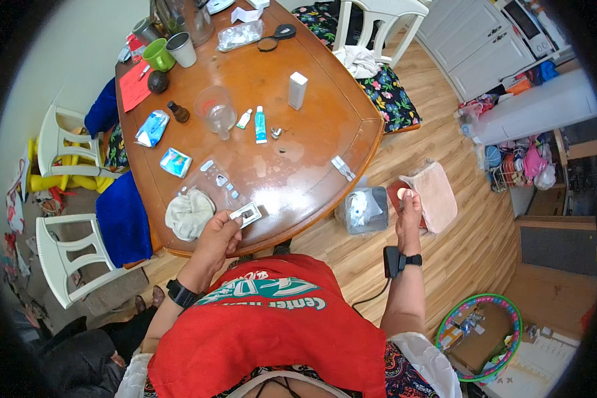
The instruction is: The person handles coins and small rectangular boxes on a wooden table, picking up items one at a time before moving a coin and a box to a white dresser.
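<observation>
My left hand [220, 233] is over the near edge of the wooden table, pinching a small flat white case with a dark middle [247, 214]. Beside it on the table lie a crumpled white cloth [190, 215] and a clear plastic sheet with small light pieces [220, 179]. My right hand [408, 211] is out past the table's right edge, above the floor. Its fingers are closed, with a small pale round piece [401, 193] at their tips. The hand is nearest to a pink-topped stool [434, 196] and a bag-lined bin [367, 212].
On the table [312, 166] stand a white box [297, 91], a clear pitcher [215, 109], a teal tube [261, 125], a small brown bottle [178, 111] and a green mug [158, 55]. White chairs [73, 255] surround it. A hula hoop [519, 325] rests at the lower right.
</observation>
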The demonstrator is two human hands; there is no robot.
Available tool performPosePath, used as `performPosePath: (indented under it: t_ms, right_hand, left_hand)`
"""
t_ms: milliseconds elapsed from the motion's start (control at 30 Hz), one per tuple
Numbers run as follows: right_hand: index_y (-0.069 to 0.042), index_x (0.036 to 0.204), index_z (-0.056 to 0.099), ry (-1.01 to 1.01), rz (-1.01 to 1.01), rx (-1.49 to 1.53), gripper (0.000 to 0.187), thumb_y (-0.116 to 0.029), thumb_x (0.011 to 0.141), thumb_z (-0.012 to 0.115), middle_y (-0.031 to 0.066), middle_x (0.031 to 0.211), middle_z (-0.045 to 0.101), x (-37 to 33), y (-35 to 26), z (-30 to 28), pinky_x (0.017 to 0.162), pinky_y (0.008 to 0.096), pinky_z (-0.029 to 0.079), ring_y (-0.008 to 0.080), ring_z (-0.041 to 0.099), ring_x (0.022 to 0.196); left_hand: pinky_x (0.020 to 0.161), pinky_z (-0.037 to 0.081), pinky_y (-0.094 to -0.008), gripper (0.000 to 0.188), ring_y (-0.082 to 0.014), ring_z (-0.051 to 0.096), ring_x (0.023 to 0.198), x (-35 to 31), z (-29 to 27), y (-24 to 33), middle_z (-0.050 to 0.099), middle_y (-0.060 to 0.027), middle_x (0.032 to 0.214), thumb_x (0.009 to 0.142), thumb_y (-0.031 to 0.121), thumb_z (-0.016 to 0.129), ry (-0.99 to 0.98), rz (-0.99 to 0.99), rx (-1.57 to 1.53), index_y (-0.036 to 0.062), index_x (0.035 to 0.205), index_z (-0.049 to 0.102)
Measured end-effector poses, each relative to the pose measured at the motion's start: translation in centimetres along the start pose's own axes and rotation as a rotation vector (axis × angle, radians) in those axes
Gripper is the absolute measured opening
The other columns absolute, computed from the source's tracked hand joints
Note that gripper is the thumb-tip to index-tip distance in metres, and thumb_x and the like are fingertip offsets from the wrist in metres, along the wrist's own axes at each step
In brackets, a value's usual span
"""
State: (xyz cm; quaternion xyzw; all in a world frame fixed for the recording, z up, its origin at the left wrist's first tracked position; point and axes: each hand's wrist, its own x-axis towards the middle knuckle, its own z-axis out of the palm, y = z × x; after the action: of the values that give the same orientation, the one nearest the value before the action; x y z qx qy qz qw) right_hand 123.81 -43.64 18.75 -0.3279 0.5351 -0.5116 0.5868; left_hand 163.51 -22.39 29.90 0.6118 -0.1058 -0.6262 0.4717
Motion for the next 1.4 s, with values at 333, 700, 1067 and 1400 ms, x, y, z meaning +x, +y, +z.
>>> performPosePath:
  t_ms: [333,700,1067,1400]
  right_hand:
    - [-0.008,0.092,0.054,0.061,-0.001,0.016,0.014,-0.022,0.088,0.057,0.0025,0.087,0.060,1.5,3.4,-2.7,0.073,0.0273,0.046,0.0131,0.057,0.080]
    - [-0.012,0.093,0.052,-0.535,0.365,0.500,0.014,-0.023,0.087,0.057,0.0011,0.077,0.054,-5.4,-1.4,11.3,0.063,0.0287,0.043,0.0143,0.051,0.070]
    - [-0.011,0.083,0.050,-0.760,0.715,0.184,0.015,-0.024,0.090,0.052,0.0054,0.077,0.059,-9.4,0.4,24.7,0.054,0.0273,0.047,0.0154,0.057,0.065]
    - [-0.012,0.093,0.053,-0.810,0.539,-0.354,0.006,-0.014,0.090,0.049,0.0029,0.077,0.060,-10.0,1.9,31.7,0.055,0.0213,0.046,0.0098,0.057,0.064]
  left_hand:
    - [0.037,0.025,-0.0174,0.005,-0.0043,0.036,0.043,-0.2,1.1,0.5,0.048,0.0025,0.059,0.088,0.016,0.053,0.025,-0.010,0.056,0.0109,0.089,0.053]
    - [0.038,0.025,-0.0183,0.009,-0.0037,0.035,0.044,-1.1,-0.4,0.0,0.048,0.0027,0.062,0.088,0.018,0.055,0.037,0.022,-0.043,0.0099,0.085,0.053]
    - [0.038,0.023,-0.0178,0.009,-0.0034,0.033,0.043,-3.4,-4.6,-1.2,0.047,0.0024,0.062,0.090,0.020,0.052,0.105,0.065,-0.211,0.0108,0.087,0.052]
    - [0.037,0.023,-0.0187,0.009,-0.0039,0.033,0.042,-5.9,-9.8,-2.6,0.049,0.0020,0.060,0.090,0.019,0.052,0.199,0.104,-0.370,0.0111,0.087,0.051]
